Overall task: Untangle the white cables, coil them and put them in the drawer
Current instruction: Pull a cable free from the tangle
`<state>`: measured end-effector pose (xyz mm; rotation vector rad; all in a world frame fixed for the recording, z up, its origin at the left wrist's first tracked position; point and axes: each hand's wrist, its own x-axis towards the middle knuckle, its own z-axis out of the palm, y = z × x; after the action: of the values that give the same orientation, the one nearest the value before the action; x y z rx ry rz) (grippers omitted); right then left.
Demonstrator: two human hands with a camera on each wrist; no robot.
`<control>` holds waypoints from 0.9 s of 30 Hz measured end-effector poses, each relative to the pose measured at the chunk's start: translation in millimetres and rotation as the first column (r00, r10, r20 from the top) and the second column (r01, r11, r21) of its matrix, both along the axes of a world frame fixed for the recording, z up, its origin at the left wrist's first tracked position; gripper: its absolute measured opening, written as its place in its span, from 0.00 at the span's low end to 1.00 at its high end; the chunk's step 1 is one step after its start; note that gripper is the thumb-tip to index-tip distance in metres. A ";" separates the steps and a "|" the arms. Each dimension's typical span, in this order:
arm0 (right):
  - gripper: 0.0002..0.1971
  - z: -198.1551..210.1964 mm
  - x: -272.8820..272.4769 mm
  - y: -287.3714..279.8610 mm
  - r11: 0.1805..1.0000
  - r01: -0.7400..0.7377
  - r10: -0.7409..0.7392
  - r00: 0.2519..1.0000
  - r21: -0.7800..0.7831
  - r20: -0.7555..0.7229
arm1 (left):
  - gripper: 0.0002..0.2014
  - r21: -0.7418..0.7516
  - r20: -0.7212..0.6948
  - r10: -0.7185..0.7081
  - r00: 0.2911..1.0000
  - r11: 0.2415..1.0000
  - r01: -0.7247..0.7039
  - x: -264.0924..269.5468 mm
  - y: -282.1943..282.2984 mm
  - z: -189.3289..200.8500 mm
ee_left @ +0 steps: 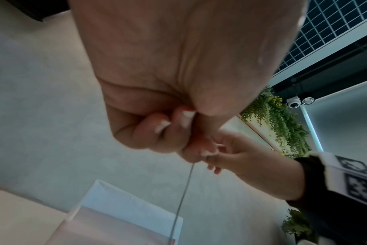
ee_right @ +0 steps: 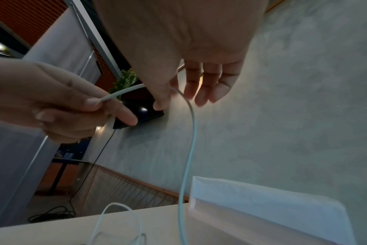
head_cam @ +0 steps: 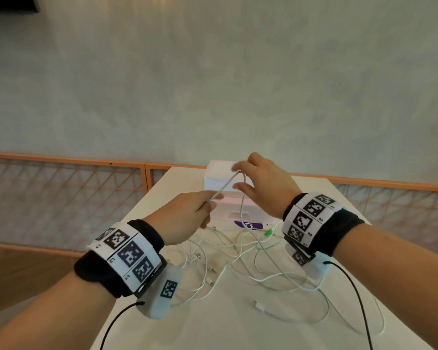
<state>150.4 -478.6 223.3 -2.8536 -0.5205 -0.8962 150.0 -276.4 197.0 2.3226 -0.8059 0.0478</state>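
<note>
Both hands are raised above the white table (head_cam: 213,324). My left hand (head_cam: 208,203) pinches a white cable (head_cam: 225,184) between thumb and fingers; the left wrist view shows the fingers (ee_left: 168,126) curled. From there the cable runs taut up to my right hand (head_cam: 240,178), passes through the gap between thumb and index finger, and hangs down (ee_right: 191,132). The right fingers (ee_right: 207,87) are nearly straight. Below lies a tangle of white cables (head_cam: 238,251). Behind it stands the white drawer unit (head_cam: 220,173), its lower drawer (head_cam: 228,210) pulled out.
A loose white plug (head_cam: 258,305) lies near the front of the table. Beside the drawer sit a green connector (head_cam: 268,233) and a purple label (head_cam: 248,224). An orange railing (head_cam: 86,161) runs behind the table. Black cords hang from both wrist cameras.
</note>
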 end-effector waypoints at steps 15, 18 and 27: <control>0.12 -11.2 -12.3 -8.8 0.876 0.031 0.240 0.838 0.481 -0.491 | 0.09 -0.626 0.174 -0.026 0.984 0.769 0.131 -18.7 -30.5 22.7; 0.06 -23.3 -17.5 -21.0 0.926 0.048 0.173 0.827 0.374 -0.535 | 0.15 -0.739 0.124 0.106 0.987 0.674 0.021 -5.1 -27.4 20.3; 0.10 -77.9 -23.3 -137.6 0.917 0.367 -0.393 0.759 -0.157 -0.519 | 0.15 -0.805 0.116 0.138 0.984 0.593 0.012 10.5 15.1 28.4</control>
<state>127.1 -616.2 145.3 -3.1061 0.1173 -0.0586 160.6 -261.3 225.4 1.4639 -0.5915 0.5430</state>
